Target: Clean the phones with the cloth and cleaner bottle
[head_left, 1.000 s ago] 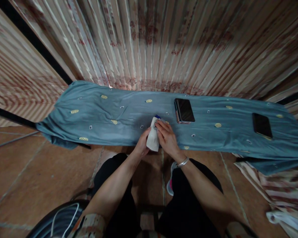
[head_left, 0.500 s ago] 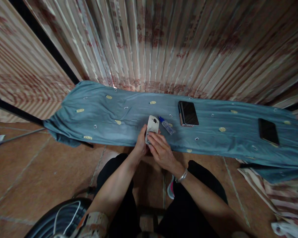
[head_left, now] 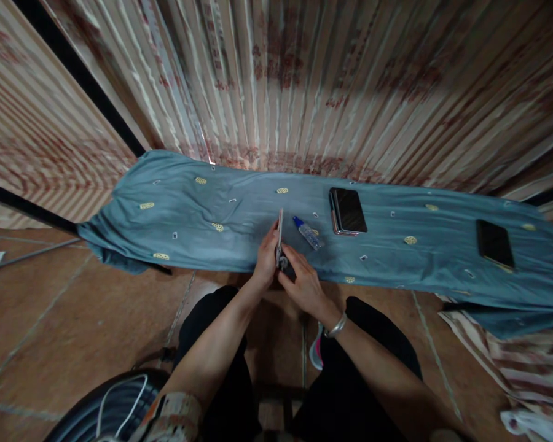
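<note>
My left hand (head_left: 266, 261) is closed around a phone (head_left: 280, 230), now turned so that its thin edge faces me. Fingers of my right hand (head_left: 304, 282) are bent beside the phone's lower end. Between them and the phone shows a small crumpled grey-and-dark thing (head_left: 282, 261), too small to name surely. Just right of the phone, a small clear bottle with a blue cap (head_left: 308, 233) lies on its side. A stack of phones (head_left: 349, 210) rests further right, the top one dark and glossy.
Blue patterned cloth (head_left: 239, 245) covers the long narrow surface before me. Another dark phone (head_left: 495, 244) lies at the far right. Striped curtain (head_left: 276, 92) hangs behind, dark poles (head_left: 83, 80) stand left, and a coiled black hose-like thing (head_left: 96, 411) sits lower left.
The phone has turned from showing its pale back with the camera lens to standing edge-on. My right fingers have come off its back and moved to its lower right side.
</note>
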Demonstrator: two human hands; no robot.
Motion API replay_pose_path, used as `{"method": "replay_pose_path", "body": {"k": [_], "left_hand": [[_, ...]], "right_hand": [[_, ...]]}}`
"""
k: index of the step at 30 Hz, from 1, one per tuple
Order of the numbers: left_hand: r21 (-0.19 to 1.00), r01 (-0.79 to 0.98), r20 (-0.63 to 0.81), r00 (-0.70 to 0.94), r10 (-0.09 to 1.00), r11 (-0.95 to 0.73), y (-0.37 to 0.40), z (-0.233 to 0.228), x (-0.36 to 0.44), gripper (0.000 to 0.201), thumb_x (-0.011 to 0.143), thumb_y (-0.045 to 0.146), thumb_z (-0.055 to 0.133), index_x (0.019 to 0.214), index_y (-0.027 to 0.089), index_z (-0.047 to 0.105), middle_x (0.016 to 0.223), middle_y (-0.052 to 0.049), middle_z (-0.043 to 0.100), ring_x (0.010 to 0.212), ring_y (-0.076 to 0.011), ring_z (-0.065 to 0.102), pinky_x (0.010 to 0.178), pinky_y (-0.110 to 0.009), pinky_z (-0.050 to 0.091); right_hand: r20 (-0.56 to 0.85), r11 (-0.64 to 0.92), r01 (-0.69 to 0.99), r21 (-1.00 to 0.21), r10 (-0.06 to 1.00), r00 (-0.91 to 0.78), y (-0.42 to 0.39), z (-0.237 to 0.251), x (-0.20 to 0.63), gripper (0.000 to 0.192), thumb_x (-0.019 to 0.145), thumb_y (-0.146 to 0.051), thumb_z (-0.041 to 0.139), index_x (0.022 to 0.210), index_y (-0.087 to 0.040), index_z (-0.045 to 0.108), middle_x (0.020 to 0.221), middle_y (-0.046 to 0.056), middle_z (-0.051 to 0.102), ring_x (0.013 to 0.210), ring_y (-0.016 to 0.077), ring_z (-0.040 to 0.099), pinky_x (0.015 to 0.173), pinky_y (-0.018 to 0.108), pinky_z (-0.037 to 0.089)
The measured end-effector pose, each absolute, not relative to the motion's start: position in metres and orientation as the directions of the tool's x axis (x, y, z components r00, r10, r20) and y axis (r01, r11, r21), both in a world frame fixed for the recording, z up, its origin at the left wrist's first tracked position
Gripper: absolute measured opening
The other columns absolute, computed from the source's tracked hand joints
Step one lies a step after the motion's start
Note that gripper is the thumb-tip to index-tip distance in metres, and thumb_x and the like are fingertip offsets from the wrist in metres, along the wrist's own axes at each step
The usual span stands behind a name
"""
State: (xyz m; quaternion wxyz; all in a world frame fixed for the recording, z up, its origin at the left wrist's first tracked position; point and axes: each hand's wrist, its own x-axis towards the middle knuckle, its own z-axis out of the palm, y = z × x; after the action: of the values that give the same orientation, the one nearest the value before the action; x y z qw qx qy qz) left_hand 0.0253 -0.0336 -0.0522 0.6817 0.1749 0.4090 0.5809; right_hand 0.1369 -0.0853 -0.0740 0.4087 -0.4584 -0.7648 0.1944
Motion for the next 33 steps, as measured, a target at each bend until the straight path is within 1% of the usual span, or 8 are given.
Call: {"method": "replay_pose_path", "body": {"k": [4, 8, 11, 15, 20, 25, 30, 33], "left_hand": [[0.842, -0.527, -0.239, -0.17, 0.956, 0.116, -0.034, -0.055, 0.025, 0.022, 0.079, 0.017, 0.068, 0.098, 0.027, 0.075, 0.118, 0.001, 0.069, 0.132, -0.0162, 0.047, 0.104, -0.022, 0.039], [0.903, -0.426, -0.164, -0.216, 0.963, 0.058, -0.035, -0.059, 0.024, 0.024, 0.08, 0.017, 0.067, 0.1, 0.027, 0.075, 0.122, -0.001, 0.067, 0.132, -0.0158, 0.046, 0.112, -0.023, 0.03], [0.884, -0.465, -0.159, -0.21, 0.965, 0.044, -0.033, -0.06, 0.021, 0.025, 0.08, 0.02, 0.068, 0.104, 0.024, 0.074, 0.124, -0.001, 0.067, 0.133, -0.0171, 0.046, 0.112, -0.024, 0.03], [0.795, -0.597, -0.265, -0.179, 0.948, 0.109, -0.025, -0.058, 0.015, 0.034, 0.079, 0.019, 0.068, 0.113, 0.019, 0.067, 0.106, -0.003, 0.073, 0.11, -0.0173, 0.062, 0.101, -0.028, 0.042], [0.733, -0.655, -0.308, -0.078, 0.948, 0.184, -0.021, -0.058, 0.009, 0.01, 0.084, 0.02, 0.062, 0.085, 0.012, 0.069, 0.079, -0.002, 0.072, 0.077, -0.0136, 0.065, 0.082, -0.026, 0.047], [0.691, -0.666, -0.292, 0.099, 0.951, 0.282, -0.024, -0.053, 0.01, 0.013, 0.085, 0.024, 0.062, 0.086, 0.013, 0.069, 0.079, -0.002, 0.072, 0.072, -0.0138, 0.064, 0.074, -0.026, 0.049], [0.678, -0.691, -0.223, 0.135, 0.966, 0.253, -0.026, -0.05, 0.009, 0.018, 0.078, 0.021, 0.071, 0.095, 0.014, 0.07, 0.077, 0.0, 0.072, 0.067, -0.0117, 0.064, 0.071, -0.023, 0.048], [0.688, -0.68, -0.237, 0.121, 0.964, 0.254, -0.027, -0.052, 0.008, 0.024, 0.076, 0.022, 0.073, 0.099, 0.014, 0.07, 0.077, -0.001, 0.073, 0.068, -0.0129, 0.065, 0.072, -0.025, 0.049]], "right_hand": [[0.334, 0.37, 0.418, -0.829, 0.929, -0.16, -0.085, -0.072, 0.134, 0.055, 0.087, -0.025, 0.059, 0.141, -0.021, 0.05, 0.136, 0.012, 0.061, 0.122, 0.0246, 0.061, 0.101, 0.042, 0.053], [0.229, 0.251, 0.289, -0.924, 0.967, -0.108, -0.081, -0.075, 0.135, 0.049, 0.089, -0.032, 0.057, 0.137, -0.02, 0.053, 0.127, 0.009, 0.067, 0.106, 0.023, 0.069, 0.089, 0.037, 0.059], [0.178, 0.193, 0.206, -0.959, 0.98, -0.092, -0.076, -0.077, 0.139, 0.044, 0.087, -0.033, 0.058, 0.13, -0.02, 0.058, 0.115, 0.006, 0.072, 0.098, 0.0221, 0.071, 0.087, 0.037, 0.059], [0.124, 0.129, 0.055, -0.99, 0.989, -0.083, -0.07, -0.074, 0.146, 0.035, 0.083, -0.035, 0.062, 0.115, -0.021, 0.065, 0.102, 0.002, 0.073, 0.093, 0.0199, 0.07, 0.088, 0.035, 0.056], [0.061, 0.057, -0.046, -0.997, 0.996, -0.067, -0.066, -0.068, 0.154, 0.026, 0.079, -0.04, 0.069, 0.097, -0.022, 0.07, 0.087, 0.0, 0.073, 0.081, 0.0178, 0.069, 0.079, 0.031, 0.055], [0.066, 0.065, -0.008, -0.998, 0.997, -0.035, -0.061, -0.07, 0.16, 0.035, 0.078, -0.046, 0.069, 0.105, -0.023, 0.072, 0.097, 0.002, 0.076, 0.085, 0.0208, 0.071, 0.083, 0.037, 0.056], [0.154, 0.135, 0.288, -0.948, 0.987, 0.046, -0.061, -0.076, 0.164, 0.039, 0.082, -0.037, 0.063, 0.116, -0.02, 0.07, 0.1, 0.006, 0.077, 0.084, 0.0235, 0.072, 0.083, 0.042, 0.058], [0.24, 0.208, 0.426, -0.88, 0.971, 0.02, -0.061, -0.078, 0.165, 0.039, 0.088, -0.029, 0.056, 0.124, -0.02, 0.066, 0.115, 0.01, 0.073, 0.1, 0.0255, 0.071, 0.093, 0.045, 0.056]]}}
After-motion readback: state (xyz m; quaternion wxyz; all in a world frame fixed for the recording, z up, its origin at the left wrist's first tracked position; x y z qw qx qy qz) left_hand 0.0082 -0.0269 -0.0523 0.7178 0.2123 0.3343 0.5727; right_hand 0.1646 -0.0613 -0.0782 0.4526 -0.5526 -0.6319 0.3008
